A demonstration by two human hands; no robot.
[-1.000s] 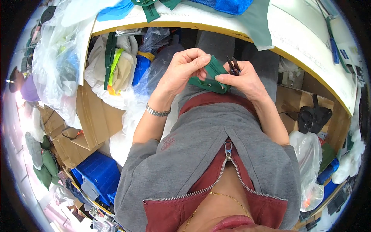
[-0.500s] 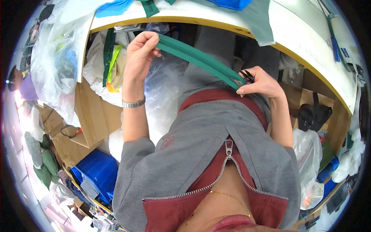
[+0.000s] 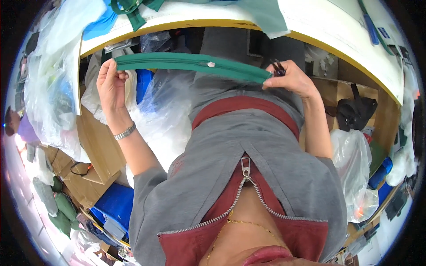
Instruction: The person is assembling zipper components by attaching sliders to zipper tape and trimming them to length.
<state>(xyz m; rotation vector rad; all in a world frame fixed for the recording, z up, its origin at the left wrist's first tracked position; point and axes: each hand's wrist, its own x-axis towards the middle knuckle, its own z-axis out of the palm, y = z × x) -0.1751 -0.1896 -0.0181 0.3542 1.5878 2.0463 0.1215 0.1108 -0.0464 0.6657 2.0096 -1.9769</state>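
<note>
A long green zipper point(image 3: 177, 62) is stretched between my hands, in front of my waist and near the table's front edge. Its pale pull tab point(image 3: 211, 64) sits a little right of the strip's middle. My left hand point(image 3: 111, 82) is closed, pinching the left end between thumb and fingers. At the other end, my right hand point(image 3: 290, 80) grips the zipper by thumb and fingertips. A small dark tool point(image 3: 279, 68), perhaps thread snips, is also tucked in the right fingers; most of it is hidden.
The white table point(image 3: 310, 26) curves ahead, with green fabric pieces point(image 3: 266, 17) and a blue-handled tool point(image 3: 371, 29) on it. Clear plastic bags point(image 3: 53, 88) hang at left. Cardboard boxes point(image 3: 100, 137), a blue bin point(image 3: 116, 201) and a black bag point(image 3: 356, 108) stand lower down.
My left hand has moved left and down, and the right hand slightly left and up. The zipper is now nearly level, and its pull tab has shifted from the right end toward the middle.
</note>
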